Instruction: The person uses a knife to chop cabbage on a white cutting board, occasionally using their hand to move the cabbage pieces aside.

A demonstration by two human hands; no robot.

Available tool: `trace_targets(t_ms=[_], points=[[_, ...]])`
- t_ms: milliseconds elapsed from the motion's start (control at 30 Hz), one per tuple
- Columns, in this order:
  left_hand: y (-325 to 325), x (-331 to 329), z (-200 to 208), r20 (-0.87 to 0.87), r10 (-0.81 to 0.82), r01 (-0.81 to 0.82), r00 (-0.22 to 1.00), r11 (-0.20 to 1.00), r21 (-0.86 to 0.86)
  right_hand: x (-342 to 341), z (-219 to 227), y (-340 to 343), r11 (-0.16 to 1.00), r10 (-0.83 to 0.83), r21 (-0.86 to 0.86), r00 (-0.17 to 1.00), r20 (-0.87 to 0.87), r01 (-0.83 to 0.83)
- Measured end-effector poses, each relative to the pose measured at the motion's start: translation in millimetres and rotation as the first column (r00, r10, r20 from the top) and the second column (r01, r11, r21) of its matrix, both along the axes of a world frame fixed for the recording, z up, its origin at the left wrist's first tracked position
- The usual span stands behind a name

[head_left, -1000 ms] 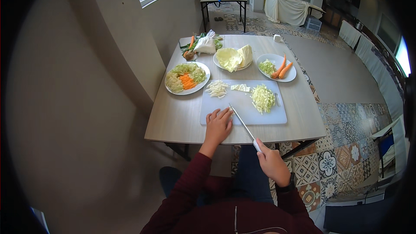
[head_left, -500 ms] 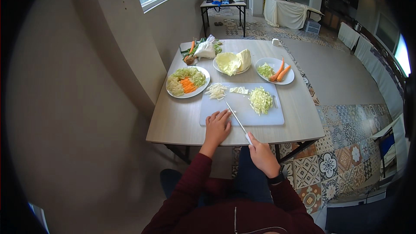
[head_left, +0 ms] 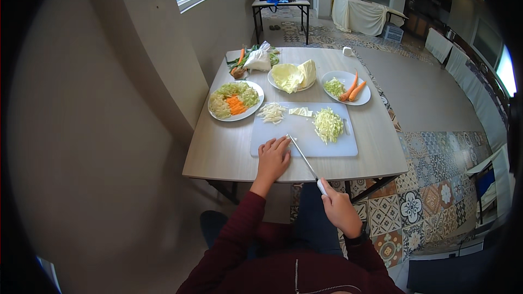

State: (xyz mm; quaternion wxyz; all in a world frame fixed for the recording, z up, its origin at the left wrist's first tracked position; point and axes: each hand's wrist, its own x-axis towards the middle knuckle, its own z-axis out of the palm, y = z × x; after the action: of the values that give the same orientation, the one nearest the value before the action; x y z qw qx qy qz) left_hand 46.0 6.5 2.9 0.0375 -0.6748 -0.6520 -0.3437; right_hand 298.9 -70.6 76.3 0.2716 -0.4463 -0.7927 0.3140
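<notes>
My right hand (head_left: 341,212) grips a knife (head_left: 305,158) by its white handle, past the table's front edge. The blade points forward and left over the white cutting board (head_left: 321,149), its tip near my left fingertips. My left hand (head_left: 274,158) presses down on the board's left front part, fingers bent together; what lies under them is mostly hidden, with a small pale bit (head_left: 295,139) beside them. Farther back on the board are a pile of pale strips (head_left: 272,112), a flat cabbage piece (head_left: 300,111) and a heap of shredded cabbage (head_left: 328,125).
Left of the board stands a plate (head_left: 256,110) of shredded vegetables and carrot. Behind are a plate of cabbage leaves (head_left: 289,78) and a plate (head_left: 362,102) with carrots (head_left: 355,90) and shreds. A white bag (head_left: 257,60) and vegetables sit far left. A wall (head_left: 136,103) borders the left side.
My right hand has drawn the knife back toward me and slightly right, its tip now nearer my left fingers. My left hand stays in about the same place.
</notes>
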Motion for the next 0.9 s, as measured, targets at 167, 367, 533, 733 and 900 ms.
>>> trace_targets(t_ms=[167,367,533,733,900], points=[[0.7,0.0,-0.2,0.009,0.005,-0.005,1.000,1.000,-0.022,-1.8,7.5,0.1,0.999,-0.019,-0.027,1.000,0.006,0.019],[-0.5,-2.5,-0.3,0.009,-0.001,0.001,1.000,1.000,0.004,-4.8,5.7,16.2,0.992,-0.062,-0.108,0.997,-0.038,0.058],[-1.3,2.5,0.5,0.024,-0.004,0.004,1.000,1.000,-0.012,-3.9,-10.1,17.0,0.999,-0.050,-0.016,0.995,-0.084,0.049],[-3.1,0.2,0.4,0.020,0.001,-0.001,1.000,1.000,-0.011,-0.1,17.0,8.0,0.977,-0.074,-0.197,0.996,0.053,0.083],[-0.7,0.5,-1.3,0.018,-0.002,0.002,1.000,1.000,-0.013,8.3,0.3,10.8,0.997,-0.070,-0.026,0.997,-0.023,0.069]])
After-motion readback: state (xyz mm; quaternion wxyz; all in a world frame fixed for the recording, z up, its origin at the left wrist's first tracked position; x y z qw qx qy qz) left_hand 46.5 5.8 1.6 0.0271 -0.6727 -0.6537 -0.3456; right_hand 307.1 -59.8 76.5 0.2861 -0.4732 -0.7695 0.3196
